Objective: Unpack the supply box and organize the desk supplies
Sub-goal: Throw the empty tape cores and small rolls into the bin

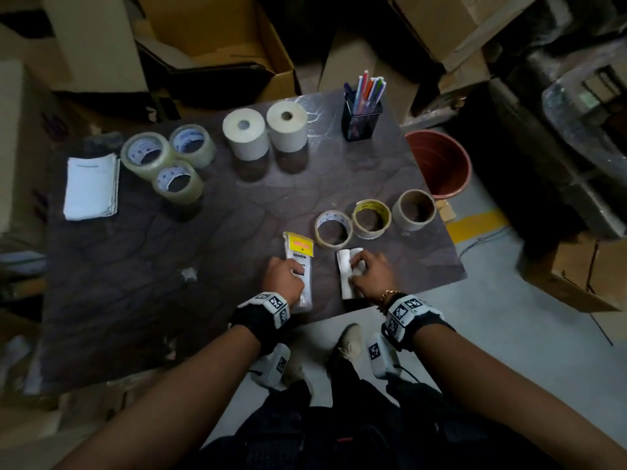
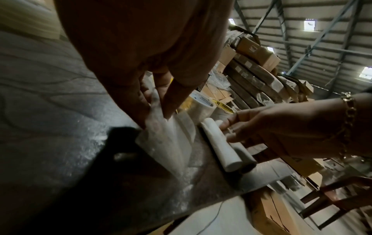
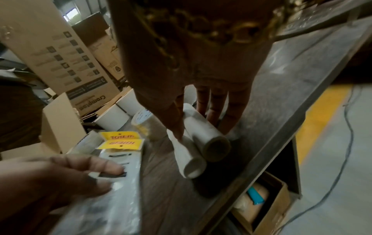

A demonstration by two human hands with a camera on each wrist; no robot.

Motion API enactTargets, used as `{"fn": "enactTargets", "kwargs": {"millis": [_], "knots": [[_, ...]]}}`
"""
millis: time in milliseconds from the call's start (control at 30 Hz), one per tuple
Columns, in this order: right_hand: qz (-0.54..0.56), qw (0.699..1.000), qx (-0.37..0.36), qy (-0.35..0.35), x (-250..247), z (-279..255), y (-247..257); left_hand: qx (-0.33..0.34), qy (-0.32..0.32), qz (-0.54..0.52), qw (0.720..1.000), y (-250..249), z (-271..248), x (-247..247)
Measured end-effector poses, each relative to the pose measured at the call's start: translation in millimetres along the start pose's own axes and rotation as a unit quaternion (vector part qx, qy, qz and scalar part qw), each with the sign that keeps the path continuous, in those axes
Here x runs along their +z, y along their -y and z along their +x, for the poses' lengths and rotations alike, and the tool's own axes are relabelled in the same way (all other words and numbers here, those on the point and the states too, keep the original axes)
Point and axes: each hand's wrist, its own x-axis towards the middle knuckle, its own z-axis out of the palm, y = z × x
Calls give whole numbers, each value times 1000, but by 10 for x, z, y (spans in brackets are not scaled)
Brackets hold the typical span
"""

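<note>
Flat clear plastic packets with yellow labels (image 1: 300,256) (image 2: 167,139) (image 3: 120,143) lie near the front edge of the dark table (image 1: 203,266). My left hand (image 1: 285,274) (image 2: 155,101) (image 3: 86,171) is on their near end, and thumb and finger pinch the plastic. Just to the right lie two small white paper rolls (image 1: 346,273) (image 2: 219,146) (image 3: 203,136), side by side. My right hand (image 1: 366,271) (image 3: 199,117) (image 2: 241,125) grips them, thumb on one side and fingers on the other.
Behind the hands stand three thin tape rolls (image 1: 366,218). Farther back are three clear tape rolls (image 1: 166,157), two big paper rolls (image 1: 264,130), a pen holder (image 1: 361,113) and a white pad stack (image 1: 91,186). A red bucket (image 1: 441,161) and cardboard boxes (image 1: 217,39) surround the table.
</note>
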Motion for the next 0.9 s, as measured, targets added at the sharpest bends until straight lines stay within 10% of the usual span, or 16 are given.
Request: {"fn": "enactTargets", "kwargs": {"millis": [500,900], "knots": [[212,970,-58,109,565,-188,358,3,54,-276,960,224,-178,73],[382,911,-139,70,-552,-273,867,147,63,-386,909,-758,-112,-419]]}}
